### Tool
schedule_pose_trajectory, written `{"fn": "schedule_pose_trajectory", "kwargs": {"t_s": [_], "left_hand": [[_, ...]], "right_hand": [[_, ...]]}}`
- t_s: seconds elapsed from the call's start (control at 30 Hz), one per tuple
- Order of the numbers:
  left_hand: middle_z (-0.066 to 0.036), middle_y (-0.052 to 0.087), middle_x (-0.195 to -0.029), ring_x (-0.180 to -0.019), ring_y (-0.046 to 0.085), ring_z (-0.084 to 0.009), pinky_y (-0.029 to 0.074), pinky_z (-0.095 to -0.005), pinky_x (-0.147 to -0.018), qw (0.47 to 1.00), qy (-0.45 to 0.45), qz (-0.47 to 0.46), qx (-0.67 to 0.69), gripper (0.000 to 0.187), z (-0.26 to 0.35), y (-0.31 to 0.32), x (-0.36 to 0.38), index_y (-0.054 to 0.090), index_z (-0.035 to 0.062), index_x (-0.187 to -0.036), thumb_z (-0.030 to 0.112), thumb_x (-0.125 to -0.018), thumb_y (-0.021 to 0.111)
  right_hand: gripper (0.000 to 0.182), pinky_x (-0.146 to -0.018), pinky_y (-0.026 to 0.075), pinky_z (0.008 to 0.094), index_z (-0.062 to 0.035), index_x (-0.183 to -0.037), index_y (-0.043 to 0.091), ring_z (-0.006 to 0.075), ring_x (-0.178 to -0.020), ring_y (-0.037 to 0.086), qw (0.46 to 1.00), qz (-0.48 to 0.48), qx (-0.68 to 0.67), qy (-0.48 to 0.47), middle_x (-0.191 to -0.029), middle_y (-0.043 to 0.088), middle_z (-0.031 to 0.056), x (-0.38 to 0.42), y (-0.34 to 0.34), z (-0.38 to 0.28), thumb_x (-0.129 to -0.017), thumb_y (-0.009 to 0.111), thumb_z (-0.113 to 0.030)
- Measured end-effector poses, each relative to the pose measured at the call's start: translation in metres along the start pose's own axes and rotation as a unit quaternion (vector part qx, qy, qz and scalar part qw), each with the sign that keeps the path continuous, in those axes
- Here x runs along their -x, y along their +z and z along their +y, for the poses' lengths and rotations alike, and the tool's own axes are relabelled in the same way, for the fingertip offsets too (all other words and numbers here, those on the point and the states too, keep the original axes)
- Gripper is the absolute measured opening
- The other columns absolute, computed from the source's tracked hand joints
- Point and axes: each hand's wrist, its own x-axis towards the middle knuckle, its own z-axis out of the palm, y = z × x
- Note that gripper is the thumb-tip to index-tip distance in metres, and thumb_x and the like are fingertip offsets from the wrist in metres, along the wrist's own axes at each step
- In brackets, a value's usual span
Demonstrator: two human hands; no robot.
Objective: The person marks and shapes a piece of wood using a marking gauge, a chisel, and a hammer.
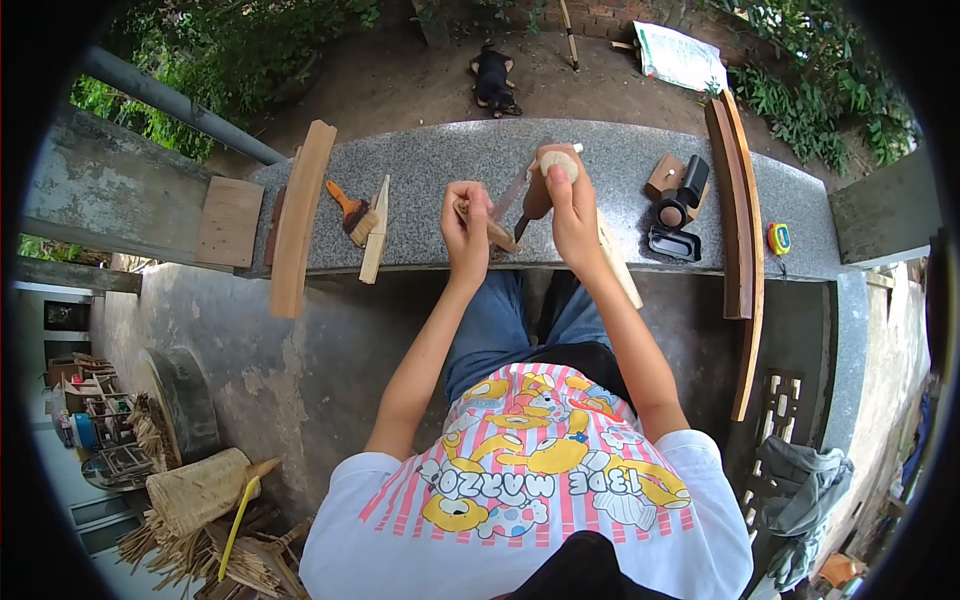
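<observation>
My left hand (467, 228) is closed round a small wooden piece (501, 236), close over the front edge of the stone bench (420, 160). In my right hand (572, 212) is a chisel-like tool (537, 200) with a brown wooden handle and a pale round end, my thumb lying along that end. Its dark blade points down toward the wooden piece, with the tip right beside it. Behind the tool, a flat metal strip (512, 190) lies on the bench between my hands. A pale wooden strip (618, 262) juts over the front edge beside my right forearm.
A brush (350, 212) and pale wood strips (375, 240) lie left, near a long board (300, 225). To the right are a black tool (682, 195), a black tray (675, 244), long boards (732, 210) and a tape measure (779, 238). A dog (492, 78) lies beyond.
</observation>
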Motion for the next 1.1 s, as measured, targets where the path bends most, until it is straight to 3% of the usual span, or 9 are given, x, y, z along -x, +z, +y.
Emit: {"fn": "schedule_pose_trajectory", "kwargs": {"t_s": [0.2,0.27,0.4,0.47,0.57,0.67,0.87,1.0,1.1], "left_hand": [[-0.004,0.053,-0.084,-0.083,0.055,-0.0127,0.048,-0.0337,-0.085,0.986,-0.093,-0.127,0.057,0.025,0.01,-0.044,0.024,0.049,0.005,-0.096,0.017,-0.092,0.07],[-0.004,0.054,-0.086,-0.082,0.055,-0.0127,0.048,-0.0308,-0.083,0.985,-0.061,-0.157,0.03,0.032,0.017,-0.048,0.037,0.05,0.0053,-0.098,0.015,-0.085,0.078],[-0.005,0.056,-0.089,-0.083,0.056,-0.0145,0.047,-0.0277,-0.08,0.984,-0.01,-0.169,-0.058,0.028,0.028,-0.047,0.066,0.055,0.0047,-0.084,0.009,-0.079,0.083],[-0.005,0.057,-0.083,-0.081,0.057,-0.016,0.047,-0.0285,-0.079,0.989,-0.048,-0.135,-0.039,0.029,0.031,-0.04,0.077,0.057,0.0029,-0.076,0.008,-0.074,0.086],[-0.006,0.057,-0.081,-0.08,0.057,-0.0166,0.048,-0.0308,-0.08,0.994,-0.042,-0.099,-0.035,0.032,0.031,-0.039,0.089,0.055,0.0032,-0.075,0.008,-0.073,0.086],[-0.006,0.057,-0.081,-0.08,0.057,-0.017,0.048,-0.0308,-0.078,0.997,-0.019,-0.06,-0.038,0.035,0.026,-0.035,0.099,0.054,0.0036,-0.075,0.017,-0.074,0.087],[-0.006,0.055,-0.08,-0.08,0.056,-0.0175,0.046,-0.0303,-0.074,1.0,0.008,0.011,0.0,0.048,0.02,-0.027,0.107,0.053,0.0029,-0.074,0.043,-0.083,0.078],[-0.006,0.056,-0.08,-0.078,0.055,-0.0175,0.046,-0.0301,-0.073,1.0,0.014,-0.001,0.006,0.047,0.021,-0.029,0.103,0.053,0.0026,-0.074,0.042,-0.087,0.074],[-0.007,0.056,-0.079,-0.076,0.055,-0.0173,0.045,-0.0302,-0.072,1.0,0.004,-0.022,0.004,0.036,0.018,-0.031,0.106,0.052,0.0015,-0.074,0.026,-0.089,0.073]], "right_hand": [[0.028,-0.08,0.045,0.0268,-0.0019,-0.103,0.054,0.0119,-0.087,0.057,0.999,-0.017,-0.043,0.018,-0.091,0.061,0.0052,0.014,-0.03,0.012,-0.103,0.051,-0.03],[0.035,-0.074,0.047,0.0287,-0.0018,-0.103,0.053,0.0149,-0.078,0.057,0.996,0.003,-0.067,0.063,-0.086,0.059,0.0076,0.022,-0.038,0.017,-0.104,0.046,-0.036],[0.042,-0.07,0.046,0.0302,-0.0004,-0.102,0.052,0.0175,-0.076,0.055,0.989,0.02,-0.131,0.066,-0.082,0.055,0.0094,0.035,-0.048,0.001,-0.098,0.057,-0.042],[0.051,-0.067,0.044,0.0292,0.001,-0.093,0.053,0.0167,-0.07,0.053,0.99,0.024,-0.123,0.058,-0.079,0.054,0.0095,0.041,-0.044,-0.017,-0.093,0.062,-0.05],[0.061,-0.06,0.041,0.0304,-0.0004,-0.074,0.052,0.0176,-0.058,0.048,0.988,-0.032,-0.153,0.011,-0.065,0.051,0.0084,0.055,-0.032,-0.039,-0.091,0.054,-0.059],[0.038,-0.058,0.043,0.0323,-0.0002,-0.069,0.055,0.0218,-0.058,0.054,0.972,-0.1,-0.204,-0.057,-0.062,0.056,0.0098,0.072,-0.019,-0.049,-0.086,0.057,-0.035],[0.027,-0.054,0.045,0.0373,-0.0013,-0.064,0.053,0.0271,-0.048,0.051,0.945,-0.201,-0.107,-0.236,-0.058,0.054,0.0112,0.089,0.011,-0.039,-0.073,0.056,-0.026],[0.026,-0.053,0.044,0.0367,-0.0011,-0.063,0.053,0.0266,-0.047,0.051,0.932,-0.217,-0.11,-0.268,-0.058,0.054,0.0109,0.093,0.022,-0.045,-0.071,0.056,-0.026],[0.023,-0.051,0.033,0.0376,-0.0024,-0.062,0.052,0.0276,-0.048,0.042,0.932,-0.219,-0.12,-0.263,-0.057,0.043,0.0082,0.092,0.027,-0.044,-0.068,0.061,-0.023]]}}
